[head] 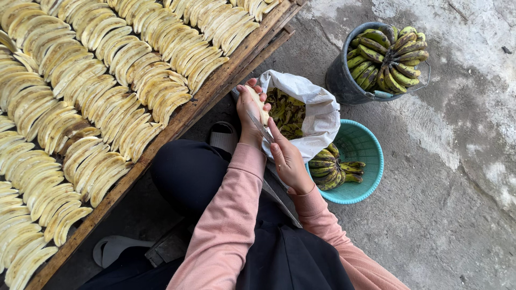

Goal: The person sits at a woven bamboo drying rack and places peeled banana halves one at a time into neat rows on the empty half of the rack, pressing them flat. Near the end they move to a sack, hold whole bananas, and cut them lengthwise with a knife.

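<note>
The left hand [248,110] has its fingers curled closed around a pale peeled banana [259,103], which stands nearly upright in the grip. The right hand [287,158], just at five o'clock of the left, has its fingers folded narrow on a knife [262,129]; the blade runs up toward the banana and meets it, though the handle is hidden in the palm. Both wrists wear pink sleeves [236,215], and dark trousers cover the bent knees below.

Directly behind the hands, at about one o'clock, a white sack [322,107] gapes open, with greenish-brown peels inside. At four o'clock from the hands sits a teal plastic basket [368,150] holding a small bunch of dark-spotted green bananas [330,167]. Farther off at two o'clock stands a dark bucket [344,80] piled with more green bananas [389,56]. From nine to eleven o'clock a wooden-framed drying rack [215,91] fills the view, covered in tight rows of peeled banana slices [91,91]. The ground is rough grey concrete [446,188]. A pale sandal [113,248] lies at seven o'clock.
</note>
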